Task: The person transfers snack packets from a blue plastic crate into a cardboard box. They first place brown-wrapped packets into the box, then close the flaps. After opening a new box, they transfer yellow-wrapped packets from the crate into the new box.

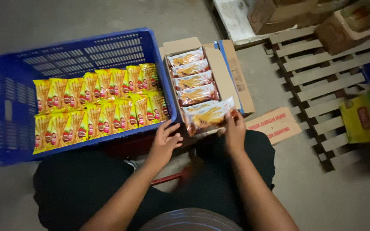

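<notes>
Fingers of my right hand (235, 128) were pinched on the edge of a clear-and-red plastic packet of biscuit sticks (208, 114), which lay tilted across the near end of the open brown cardboard box (224, 77). That wrist was bent upward from a forearm reaching out across my dark-clad knee, thumb and fingertips closed on the packet's right end, the rest of the wrapper extending left, away from my palm. Behind that packet, the box held a row of matching packets stacked toward its far end. My left hand (166, 141) rested with fingers spread fairly wide and holding nothing, its fingertips touching the near rim of the blue slotted plastic crate (82, 51). Inside the crate lay two rows of yellow snack packets (99, 107), overlapping one another and filling the right part, with the left part bare. Just beside the box, to the right, a flattened cardboard sheet (275, 125) lay on the concrete floor, and beyond it sat a wooden pallet (322, 81).
</notes>
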